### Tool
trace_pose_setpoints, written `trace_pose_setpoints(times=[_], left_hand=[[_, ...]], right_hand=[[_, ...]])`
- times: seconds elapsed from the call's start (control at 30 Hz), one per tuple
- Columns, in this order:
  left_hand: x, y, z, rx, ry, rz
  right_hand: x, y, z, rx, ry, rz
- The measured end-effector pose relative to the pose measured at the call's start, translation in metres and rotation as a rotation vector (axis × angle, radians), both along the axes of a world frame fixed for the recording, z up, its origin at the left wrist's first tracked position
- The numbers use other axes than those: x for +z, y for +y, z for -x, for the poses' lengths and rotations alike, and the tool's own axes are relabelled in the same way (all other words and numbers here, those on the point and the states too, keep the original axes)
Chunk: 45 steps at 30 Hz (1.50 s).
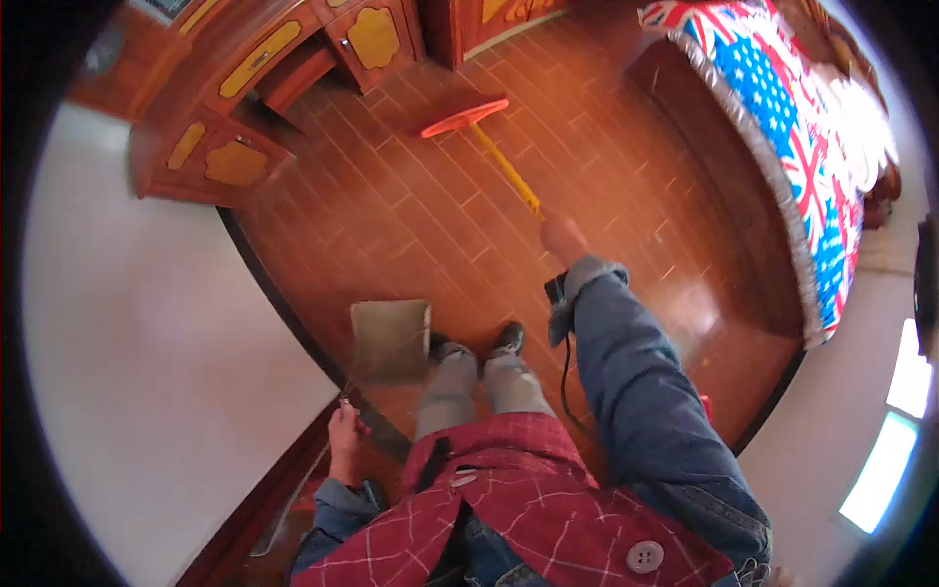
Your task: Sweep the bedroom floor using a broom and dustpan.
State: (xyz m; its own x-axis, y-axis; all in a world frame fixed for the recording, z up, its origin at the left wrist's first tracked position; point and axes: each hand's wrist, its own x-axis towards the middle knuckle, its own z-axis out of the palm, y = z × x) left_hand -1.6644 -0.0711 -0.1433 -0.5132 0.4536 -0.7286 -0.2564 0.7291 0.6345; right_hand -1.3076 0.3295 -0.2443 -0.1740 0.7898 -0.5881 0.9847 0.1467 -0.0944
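Observation:
My right hand (pixel 563 238) is stretched out forward, gripping the yellow handle (pixel 510 169) of a broom. Its wide orange-red head (pixel 465 117) rests on the tiled floor ahead of me, near the wooden cabinets. Low on the left, my left hand (pixel 346 431) is closed around the end of a thin handle. Below that handle hangs a beige dustpan (pixel 391 341), just left of my shoes; I cannot tell whether it touches the floor. A dark strap-like device with a cable (pixel 565 374) is at my right wrist.
Carved wooden cabinets (pixel 238 158) line the far left wall. A bed (pixel 733 176) with a flag-print cover (pixel 777 95) stands on the right. White walls (pixel 161 308) with dark skirting border the reddish-brown floor (pixel 455 213). Bright window panes (pixel 880 469) are at lower right.

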Motion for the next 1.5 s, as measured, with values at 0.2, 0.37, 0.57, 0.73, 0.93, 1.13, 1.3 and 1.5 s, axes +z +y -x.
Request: trace_pose_setpoints(times=[0.2,0.37,0.57,0.73,0.93,1.13,1.3,1.5], left_hand=[[0.021,0.031,-0.017,0.095,0.050,-0.012],[0.036,0.099,-0.029,0.110,0.096,0.016],[0.034,0.188,-0.048,-0.062,0.130,-0.097],[0.035,0.255,-0.066,-0.159,0.093,-0.077],[0.051,0.310,-0.080,-0.294,0.133,-0.111],[0.042,0.362,-0.026,-0.408,0.021,-0.148],[0.044,0.433,-0.017,-0.552,0.016,-0.102],[0.006,0.500,-0.047,-0.721,-0.010,-0.012]], right_hand=[[-0.040,-0.113,-0.100,-0.295,0.368,-0.140],[0.028,-0.342,-0.222,0.088,0.200,0.026],[0.181,-0.446,-0.235,-0.515,0.140,0.301],[0.256,-0.420,-0.211,-0.801,0.213,0.174],[0.191,-0.317,-0.177,-0.937,0.380,-0.031],[0.082,-0.158,-0.134,-0.945,0.333,-0.114],[0.063,-0.200,-0.106,-1.098,0.406,-0.122],[0.137,-0.376,-0.020,-1.493,0.374,0.091]])
